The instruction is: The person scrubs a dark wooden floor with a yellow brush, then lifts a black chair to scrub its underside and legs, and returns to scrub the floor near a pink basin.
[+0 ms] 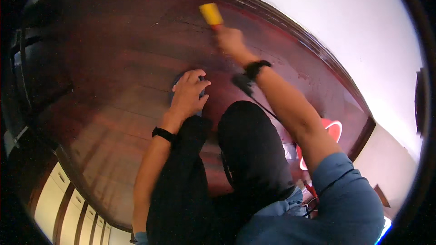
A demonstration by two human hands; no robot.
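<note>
My right hand (229,41) is closed around a short hand tool with a yellow end (211,14) and a red part by the fingers. Motion blurs both, so the tool's exact kind does not show. It is held over the dark red-brown wood floor (113,41), near the far wall. Lower and to the left, my left hand (190,90) lies with fingers apart over a dark blue-grey thing (176,81) at the end of my left trouser leg. Most of that thing is hidden under the palm.
A dark, blurred object (243,84) with a thin black line lies below my right wrist. A red and white rounded container (333,130) stands beyond my right arm. White drawers (59,177) line the lower left. Dark skirting (313,45) runs along the white wall.
</note>
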